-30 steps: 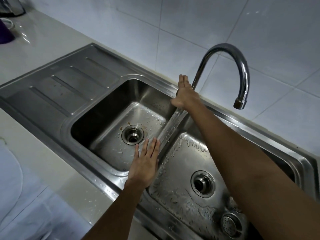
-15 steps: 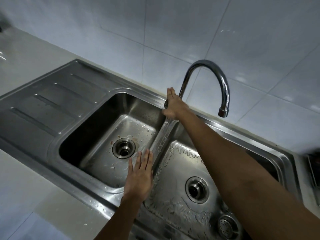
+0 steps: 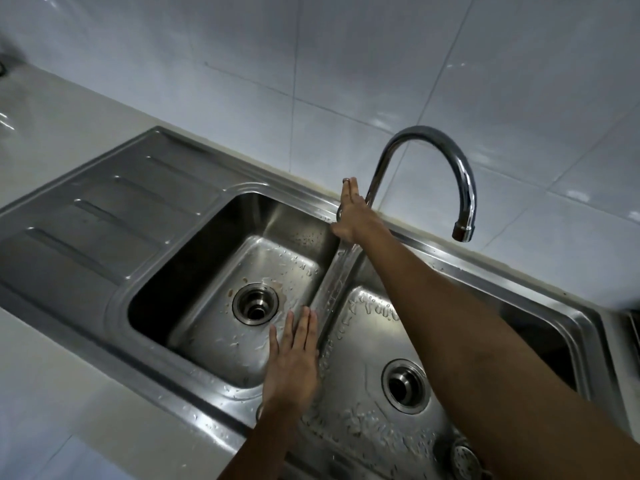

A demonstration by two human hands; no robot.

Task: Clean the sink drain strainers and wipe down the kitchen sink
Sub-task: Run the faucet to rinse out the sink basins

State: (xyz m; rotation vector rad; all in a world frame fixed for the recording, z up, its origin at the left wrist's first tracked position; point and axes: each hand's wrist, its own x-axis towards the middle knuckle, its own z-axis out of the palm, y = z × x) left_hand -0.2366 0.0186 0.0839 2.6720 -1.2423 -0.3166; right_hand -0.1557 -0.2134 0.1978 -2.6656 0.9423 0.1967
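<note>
White-tiled wall is backing the wet double-bowl stainless steel sink, where the flat, open left hand and right hand are apparently wiping its divider; rinsing likely follows.

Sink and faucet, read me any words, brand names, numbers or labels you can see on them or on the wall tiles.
None: no readable text shows anywhere.
Sink: bare steel, no stamp or label visible.
Faucet: plain chrome, no brand mark visible.
Wall tiles: blank.

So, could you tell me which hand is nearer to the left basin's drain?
Left. The left hand lies just right of the drain; the right hand is up at the faucet base.
</note>
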